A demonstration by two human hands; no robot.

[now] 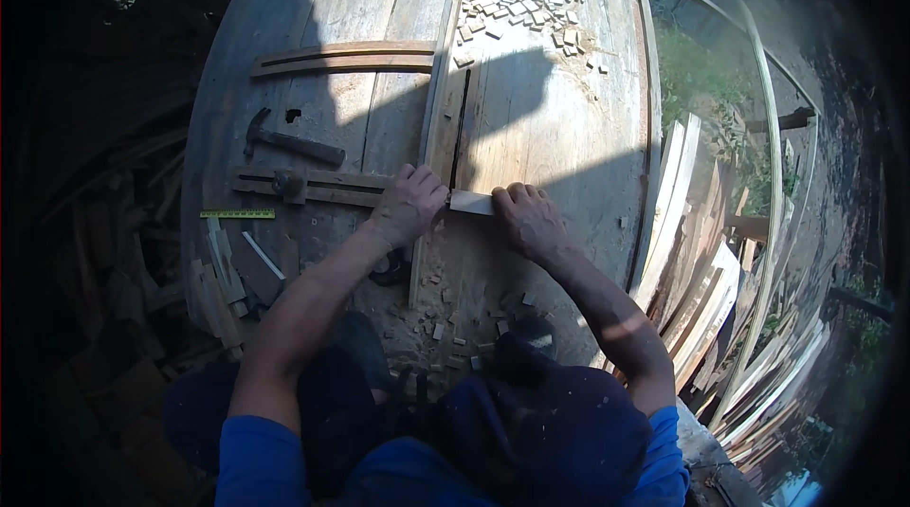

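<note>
In the centre of the frame, on a worn wooden tabletop [588,118]: a short wooden piece [471,203] — pale, straight-edged, lighter than the boards around it. Lying crosswise just below a dark slit [462,133], between both hands. At its right end, the right hand [531,220], grasping it with bent fingers, on a forearm slanting up from lower right. At its left end, the left hand [410,205], with fingers curled inward over a long rail [438,133]; cannot tell whether also gripping the wood. At left of the frame, a yellow measuring strip [237,214] with dark markings — too small to read. Above it, a hammer [301,144].
</note>
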